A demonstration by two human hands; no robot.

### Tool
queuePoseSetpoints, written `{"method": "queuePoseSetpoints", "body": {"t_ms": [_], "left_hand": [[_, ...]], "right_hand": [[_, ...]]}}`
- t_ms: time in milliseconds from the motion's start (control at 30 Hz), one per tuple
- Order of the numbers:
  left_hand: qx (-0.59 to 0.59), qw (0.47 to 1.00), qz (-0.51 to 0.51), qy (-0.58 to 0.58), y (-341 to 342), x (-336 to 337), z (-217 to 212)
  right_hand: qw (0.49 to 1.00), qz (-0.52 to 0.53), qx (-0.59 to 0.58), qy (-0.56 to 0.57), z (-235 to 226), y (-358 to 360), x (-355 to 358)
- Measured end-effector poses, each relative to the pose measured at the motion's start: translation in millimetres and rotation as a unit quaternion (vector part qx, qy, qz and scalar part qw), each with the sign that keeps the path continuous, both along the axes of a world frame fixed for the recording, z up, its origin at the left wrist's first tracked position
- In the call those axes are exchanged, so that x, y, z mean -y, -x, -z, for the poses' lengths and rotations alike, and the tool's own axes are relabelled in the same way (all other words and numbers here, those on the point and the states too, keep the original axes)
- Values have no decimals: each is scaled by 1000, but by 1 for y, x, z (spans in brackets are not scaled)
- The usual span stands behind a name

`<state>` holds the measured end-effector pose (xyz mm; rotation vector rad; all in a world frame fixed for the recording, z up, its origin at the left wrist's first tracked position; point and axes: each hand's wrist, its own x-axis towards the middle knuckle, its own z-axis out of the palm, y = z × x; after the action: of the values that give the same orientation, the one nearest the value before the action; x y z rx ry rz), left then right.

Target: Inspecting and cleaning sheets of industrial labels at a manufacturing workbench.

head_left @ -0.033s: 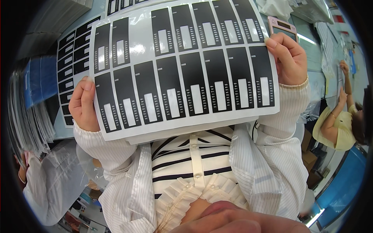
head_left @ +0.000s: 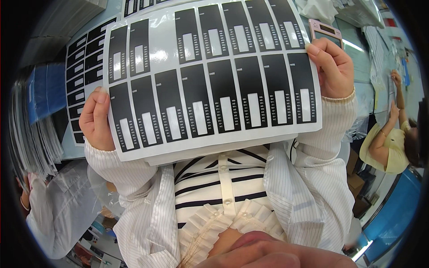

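Observation:
I hold a glossy white sheet of labels (head_left: 163,56) by its two sides, tilted up before my chest. Two rows of black rectangular labels (head_left: 222,80) cover it, each with a pale window and small print. In the upper row, one spot between the labels is bare white. My left hand (head_left: 97,119) is closed on the left edge, thumb on the front. At the right edge, my right hand (head_left: 331,67) pinches the sheet between thumb and curled fingers. A pale edge of another layer (head_left: 223,149) shows below the sheet; what it belongs to is hidden.
Another black label sheet (head_left: 85,69) lies on the table at left, near a stack of thin sheets (head_left: 42,143) with a blue piece (head_left: 47,91). A pink calculator (head_left: 325,30) lies beyond my right hand. A person in yellow (head_left: 386,145) works at right.

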<state>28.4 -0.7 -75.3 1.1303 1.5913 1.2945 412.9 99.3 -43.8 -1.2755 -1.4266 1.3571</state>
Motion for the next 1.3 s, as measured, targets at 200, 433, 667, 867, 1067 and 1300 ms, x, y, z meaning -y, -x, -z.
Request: {"method": "queuePoseSetpoints", "body": {"t_ms": [200,433,667,867,1067,1300], "left_hand": [[9,1000,-2,-8,1,-1,-1],[-6,1000,22,-2,4,1,-2],[-3,1000,25,-6,2,0,0],[7,1000,-4,7,-2,1,-3],[34,999,-8,5,-5,0,-5],[37,999,-8,19,-8,1,-10]], "right_hand": [[1000,15,0,-11,3,-1,-2],[1000,18,-10,-10,4,0,-2],[999,28,-20,-8,2,0,0],[998,45,-35,5,4,-1,0],[998,42,-40,9,4,-1,-1],[998,49,-41,23,3,-3,-2]]}}
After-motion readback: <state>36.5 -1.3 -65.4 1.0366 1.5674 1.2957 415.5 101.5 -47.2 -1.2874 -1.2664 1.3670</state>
